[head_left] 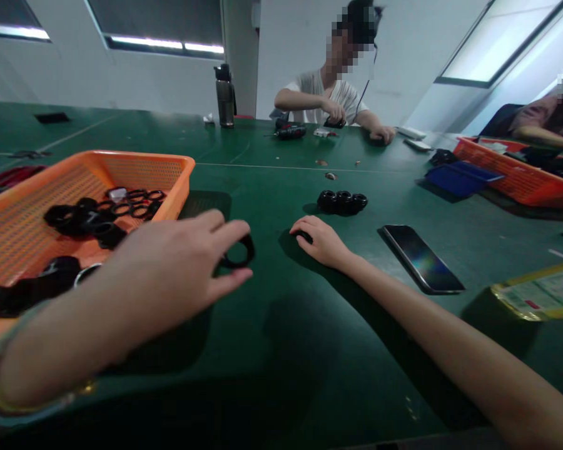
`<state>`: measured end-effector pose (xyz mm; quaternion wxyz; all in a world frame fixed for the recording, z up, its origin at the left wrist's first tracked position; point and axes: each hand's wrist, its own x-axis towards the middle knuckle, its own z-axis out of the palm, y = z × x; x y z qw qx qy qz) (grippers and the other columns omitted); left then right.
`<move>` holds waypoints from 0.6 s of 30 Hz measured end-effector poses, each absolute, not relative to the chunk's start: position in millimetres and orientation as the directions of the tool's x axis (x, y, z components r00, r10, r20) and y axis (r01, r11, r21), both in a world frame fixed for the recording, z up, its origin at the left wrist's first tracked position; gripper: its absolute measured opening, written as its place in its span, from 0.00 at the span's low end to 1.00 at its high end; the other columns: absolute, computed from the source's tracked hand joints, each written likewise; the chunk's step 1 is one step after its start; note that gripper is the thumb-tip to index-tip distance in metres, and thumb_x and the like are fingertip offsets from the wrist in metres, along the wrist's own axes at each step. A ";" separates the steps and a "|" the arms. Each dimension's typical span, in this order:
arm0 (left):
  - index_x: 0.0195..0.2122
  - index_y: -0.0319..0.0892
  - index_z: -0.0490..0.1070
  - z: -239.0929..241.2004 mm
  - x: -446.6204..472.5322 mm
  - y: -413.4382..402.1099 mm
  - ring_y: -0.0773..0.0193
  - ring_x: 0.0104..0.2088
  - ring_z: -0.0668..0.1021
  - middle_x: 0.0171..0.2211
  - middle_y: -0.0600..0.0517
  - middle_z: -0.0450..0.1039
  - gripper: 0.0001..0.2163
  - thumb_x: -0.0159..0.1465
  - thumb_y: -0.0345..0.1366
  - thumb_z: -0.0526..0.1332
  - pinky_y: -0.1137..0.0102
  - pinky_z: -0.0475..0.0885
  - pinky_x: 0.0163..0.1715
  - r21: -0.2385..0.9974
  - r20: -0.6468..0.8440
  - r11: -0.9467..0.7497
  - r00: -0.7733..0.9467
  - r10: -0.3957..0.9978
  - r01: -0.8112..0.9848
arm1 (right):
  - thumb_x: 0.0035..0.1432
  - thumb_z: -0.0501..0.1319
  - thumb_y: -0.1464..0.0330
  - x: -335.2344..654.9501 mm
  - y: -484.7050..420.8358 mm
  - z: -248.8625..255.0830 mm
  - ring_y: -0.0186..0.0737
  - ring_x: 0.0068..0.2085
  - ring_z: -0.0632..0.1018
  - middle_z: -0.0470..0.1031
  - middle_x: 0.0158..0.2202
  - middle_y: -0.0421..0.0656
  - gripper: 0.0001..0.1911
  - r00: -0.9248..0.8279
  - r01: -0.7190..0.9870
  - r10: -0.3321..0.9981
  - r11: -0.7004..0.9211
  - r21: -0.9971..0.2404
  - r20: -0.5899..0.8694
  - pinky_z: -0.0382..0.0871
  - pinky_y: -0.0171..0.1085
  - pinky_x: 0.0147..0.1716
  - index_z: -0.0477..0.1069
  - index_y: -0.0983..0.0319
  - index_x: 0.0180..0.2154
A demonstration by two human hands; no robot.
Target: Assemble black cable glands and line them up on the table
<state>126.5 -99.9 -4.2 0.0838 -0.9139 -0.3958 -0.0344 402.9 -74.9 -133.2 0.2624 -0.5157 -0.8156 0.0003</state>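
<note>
My left hand [182, 256] is closed on a black ring [249, 250], pinched between thumb and fingers above the table, just right of the orange basket [187, 178]. Black rings [138, 211] and thicker black cylindrical parts [65, 219] lie inside that basket. My right hand [323, 242] rests on the green table [281, 350], fingers curled round a small black part [304, 236], mostly hidden under them. Just beyond it, several black round parts [342, 202] stand side by side in a short row.
A phone [422, 257] and a yellow-edged box [539, 294] lie to the right. Farther back are a blue tray [464, 177], another orange basket [520, 181], a bottle [224, 97] and a power tool [291, 131]. One person [328, 94] works opposite, another [548, 119] at far right.
</note>
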 end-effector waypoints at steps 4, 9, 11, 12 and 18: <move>0.48 0.44 0.67 -33.5 164.8 -107.4 0.56 0.32 0.78 0.38 0.47 0.73 0.16 0.62 0.46 0.54 0.68 0.70 0.28 -0.157 -0.104 -0.748 0.742 0.662 0.645 | 0.52 0.54 0.77 402.3 -74.8 -132.6 0.44 0.40 0.73 0.73 0.37 0.48 0.09 -0.331 0.840 0.841 0.470 -0.273 0.429 0.69 0.44 0.43 0.70 0.62 0.34; 0.48 0.41 0.67 -58.3 166.8 -87.9 0.53 0.35 0.79 0.40 0.46 0.73 0.17 0.64 0.45 0.53 0.66 0.71 0.29 -0.145 -0.141 -0.733 0.720 0.680 0.664 | 0.53 0.53 0.77 401.7 -75.2 -129.9 0.43 0.41 0.73 0.73 0.38 0.48 0.09 -0.337 0.837 0.846 0.470 -0.279 0.413 0.68 0.44 0.43 0.70 0.63 0.34; 0.48 0.41 0.67 -62.1 165.9 -87.3 0.53 0.35 0.79 0.40 0.46 0.74 0.16 0.64 0.45 0.53 0.67 0.71 0.28 -0.135 -0.163 -0.741 0.723 0.672 0.658 | 0.53 0.53 0.77 401.6 -75.1 -129.6 0.43 0.41 0.73 0.73 0.38 0.48 0.09 -0.339 0.835 0.845 0.473 -0.282 0.413 0.68 0.44 0.44 0.70 0.63 0.34; 0.48 0.40 0.67 -63.3 165.8 -88.1 0.53 0.35 0.79 0.39 0.45 0.74 0.16 0.64 0.44 0.53 0.67 0.71 0.28 -0.135 -0.168 -0.745 0.726 0.667 0.654 | 0.53 0.53 0.77 401.6 -75.1 -129.6 0.43 0.41 0.73 0.73 0.38 0.48 0.09 -0.340 0.834 0.845 0.474 -0.283 0.414 0.68 0.44 0.44 0.70 0.63 0.34; 0.51 0.38 0.65 -63.5 162.7 -91.9 0.51 0.33 0.79 0.40 0.43 0.74 0.21 0.63 0.48 0.54 0.66 0.70 0.25 -0.163 -0.127 -0.743 0.733 0.668 0.649 | 0.53 0.53 0.77 400.9 -75.6 -129.2 0.43 0.40 0.73 0.73 0.38 0.48 0.09 -0.337 0.834 0.846 0.471 -0.286 0.412 0.68 0.45 0.44 0.70 0.63 0.34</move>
